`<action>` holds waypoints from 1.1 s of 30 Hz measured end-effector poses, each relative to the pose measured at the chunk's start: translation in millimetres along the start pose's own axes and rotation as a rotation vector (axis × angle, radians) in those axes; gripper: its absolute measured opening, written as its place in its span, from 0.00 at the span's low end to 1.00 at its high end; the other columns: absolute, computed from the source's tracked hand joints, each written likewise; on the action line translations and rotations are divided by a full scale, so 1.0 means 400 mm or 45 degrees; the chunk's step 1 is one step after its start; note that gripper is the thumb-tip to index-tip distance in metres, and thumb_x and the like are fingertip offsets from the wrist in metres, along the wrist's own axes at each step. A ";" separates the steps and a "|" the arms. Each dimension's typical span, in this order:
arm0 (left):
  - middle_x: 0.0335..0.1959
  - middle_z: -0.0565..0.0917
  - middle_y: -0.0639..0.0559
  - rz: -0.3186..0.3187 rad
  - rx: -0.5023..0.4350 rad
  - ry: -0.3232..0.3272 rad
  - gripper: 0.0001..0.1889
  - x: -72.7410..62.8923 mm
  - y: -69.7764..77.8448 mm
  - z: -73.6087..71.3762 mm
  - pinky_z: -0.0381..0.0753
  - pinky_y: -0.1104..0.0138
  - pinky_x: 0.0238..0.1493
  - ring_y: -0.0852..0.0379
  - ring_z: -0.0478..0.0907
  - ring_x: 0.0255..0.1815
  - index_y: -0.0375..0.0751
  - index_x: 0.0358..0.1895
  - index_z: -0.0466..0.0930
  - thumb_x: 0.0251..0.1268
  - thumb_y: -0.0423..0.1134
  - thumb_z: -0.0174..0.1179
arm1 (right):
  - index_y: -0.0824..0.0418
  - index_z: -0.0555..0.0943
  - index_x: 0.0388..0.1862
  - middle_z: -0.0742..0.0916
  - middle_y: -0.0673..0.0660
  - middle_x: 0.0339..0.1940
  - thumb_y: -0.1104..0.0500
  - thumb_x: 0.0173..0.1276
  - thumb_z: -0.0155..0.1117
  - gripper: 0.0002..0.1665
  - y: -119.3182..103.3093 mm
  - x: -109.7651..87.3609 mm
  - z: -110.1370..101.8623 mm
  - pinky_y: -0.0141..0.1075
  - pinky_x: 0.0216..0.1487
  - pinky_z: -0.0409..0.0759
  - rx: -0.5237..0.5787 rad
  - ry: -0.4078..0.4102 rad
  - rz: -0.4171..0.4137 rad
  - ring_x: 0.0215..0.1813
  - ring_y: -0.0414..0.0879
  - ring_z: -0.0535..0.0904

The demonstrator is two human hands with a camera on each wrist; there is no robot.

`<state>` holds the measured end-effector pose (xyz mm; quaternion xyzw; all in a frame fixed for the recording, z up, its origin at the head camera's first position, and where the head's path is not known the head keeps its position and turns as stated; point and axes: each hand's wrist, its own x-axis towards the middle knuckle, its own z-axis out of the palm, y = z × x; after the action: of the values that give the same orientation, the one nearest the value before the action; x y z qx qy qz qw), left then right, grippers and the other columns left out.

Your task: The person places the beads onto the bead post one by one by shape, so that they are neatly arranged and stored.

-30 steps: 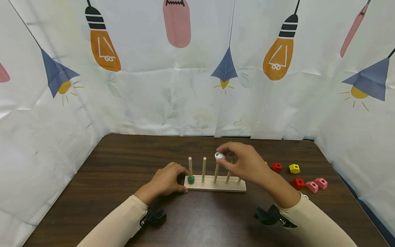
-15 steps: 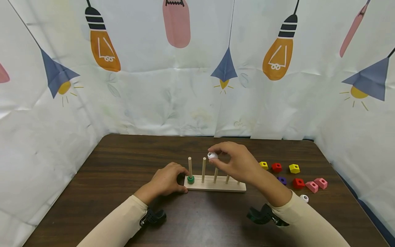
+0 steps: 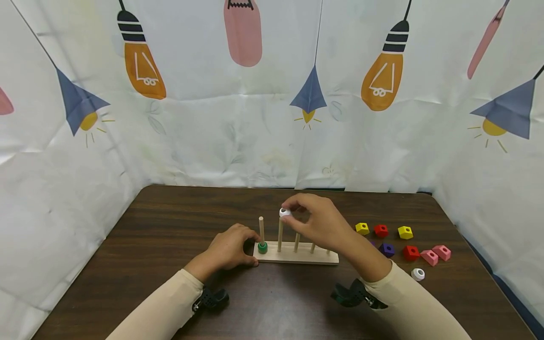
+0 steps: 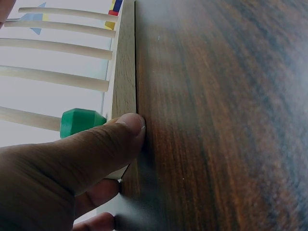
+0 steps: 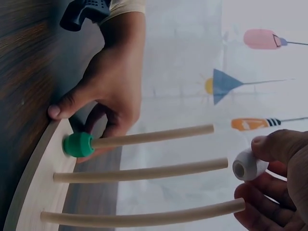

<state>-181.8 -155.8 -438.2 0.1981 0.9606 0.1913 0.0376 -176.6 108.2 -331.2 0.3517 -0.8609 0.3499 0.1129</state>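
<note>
A pale wooden base (image 3: 289,256) with several upright pegs lies on the brown table. On its leftmost peg, a green bead (image 3: 263,247) sits down at the base. My left hand (image 3: 231,248) grips the base's left end, thumb (image 4: 130,125) on the front edge. Between thumb and fingers, my right hand (image 3: 318,219) pinches a white bead (image 5: 249,164). In the head view the white bead is at the top of the second peg (image 3: 280,233) from the left; in the right wrist view its hole faces that peg's tip, with a small gap between.
Right of the base lie loose beads: yellow ones (image 3: 405,232), red ones (image 3: 411,253), pink ones (image 3: 436,255), a purple one (image 3: 386,250) and another white bead (image 3: 418,274). A white printed curtain (image 3: 255,141) surrounds the table (image 3: 178,226).
My right hand has carried the white bead leftward, from over the third peg to the tip of the second. The left hand stays on the base. More loose beads show past the right forearm.
</note>
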 end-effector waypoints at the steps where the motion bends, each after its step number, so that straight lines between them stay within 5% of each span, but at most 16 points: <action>1: 0.51 0.83 0.59 -0.001 0.002 0.000 0.26 0.000 0.000 0.000 0.79 0.44 0.49 0.53 0.76 0.59 0.59 0.50 0.87 0.44 0.52 0.84 | 0.54 0.85 0.50 0.87 0.45 0.46 0.58 0.67 0.75 0.13 0.000 0.001 0.002 0.39 0.48 0.81 0.008 0.005 -0.001 0.46 0.39 0.82; 21: 0.50 0.83 0.61 -0.006 0.007 0.001 0.26 0.002 0.000 0.001 0.79 0.45 0.48 0.54 0.76 0.58 0.58 0.49 0.87 0.43 0.52 0.84 | 0.55 0.83 0.51 0.87 0.44 0.44 0.57 0.68 0.74 0.14 -0.025 0.028 0.052 0.39 0.47 0.82 0.139 0.009 0.098 0.46 0.37 0.84; 33: 0.50 0.84 0.61 0.001 -0.014 0.005 0.26 0.003 -0.002 -0.001 0.79 0.44 0.48 0.54 0.76 0.58 0.59 0.49 0.87 0.43 0.52 0.84 | 0.59 0.82 0.53 0.87 0.47 0.45 0.61 0.67 0.75 0.17 -0.050 0.042 0.095 0.35 0.47 0.82 0.185 0.115 0.097 0.45 0.39 0.84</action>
<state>-183.2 -156.1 -438.3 0.1978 0.9595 0.1971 0.0368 -173.2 63.2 -340.9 0.3099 -0.8401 0.4309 0.1123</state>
